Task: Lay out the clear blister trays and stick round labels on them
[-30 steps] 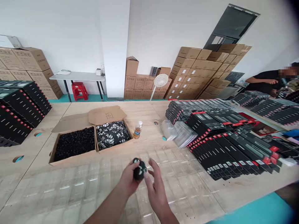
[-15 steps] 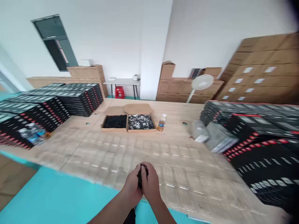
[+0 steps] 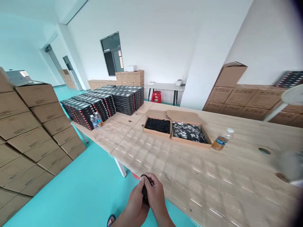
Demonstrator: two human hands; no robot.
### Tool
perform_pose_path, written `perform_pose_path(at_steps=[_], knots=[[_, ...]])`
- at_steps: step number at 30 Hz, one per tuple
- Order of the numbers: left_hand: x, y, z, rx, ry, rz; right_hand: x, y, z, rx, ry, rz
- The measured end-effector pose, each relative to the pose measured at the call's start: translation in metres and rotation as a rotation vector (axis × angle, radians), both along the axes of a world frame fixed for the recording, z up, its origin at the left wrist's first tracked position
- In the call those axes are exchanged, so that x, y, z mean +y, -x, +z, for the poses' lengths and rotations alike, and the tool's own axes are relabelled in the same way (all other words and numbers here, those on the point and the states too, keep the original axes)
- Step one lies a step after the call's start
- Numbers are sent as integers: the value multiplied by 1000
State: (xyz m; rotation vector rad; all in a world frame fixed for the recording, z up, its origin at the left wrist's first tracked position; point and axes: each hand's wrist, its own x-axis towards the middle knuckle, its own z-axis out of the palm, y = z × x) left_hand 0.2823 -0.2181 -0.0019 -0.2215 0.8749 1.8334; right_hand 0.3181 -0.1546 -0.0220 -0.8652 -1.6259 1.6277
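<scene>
Low in the picture, at the near edge of the wooden table point(image 3: 178, 176), my left hand point(image 3: 135, 199) and my right hand point(image 3: 156, 194) are pressed together. Both are closed round a small black object point(image 3: 145, 192). Its kind cannot be made out, since fingers and palms cover most of it. Just beyond lie rows of clear plastic trays point(image 3: 203, 170), spread flat along the tabletop. Farther off, an open cardboard box point(image 3: 157, 134) holds many small black pieces. Touching it on the right, another open box point(image 3: 189, 142) contains black-and-white patterned pieces.
A bottle of amber drink point(image 3: 219, 143) stands right of the boxes. Two more bottles point(image 3: 94, 122) are near stacked black boxes point(image 3: 124, 102) at the table's far left end. Brown cartons point(image 3: 35, 138) are piled on the left floor. A pale fan point(image 3: 294, 94) stands behind the table.
The view has swung left, bringing the carton pile into sight, while the black boxes at the right have left the frame. My hands stay together round the black object.
</scene>
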Motion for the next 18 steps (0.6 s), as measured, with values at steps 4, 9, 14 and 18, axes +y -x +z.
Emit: perform_pose_path(at_steps=[4,9,14,18], knots=[[-40,83,-10,43,-18,235,-37,100,1,79,110,59],[-88,195,7,201,44,355,-89,225,14,143,220,85],[-114,275,18,255,72,428,-113,310,23,188,442,61],[-117,316,9,212,70,471,-113,353,19,171,574,54]])
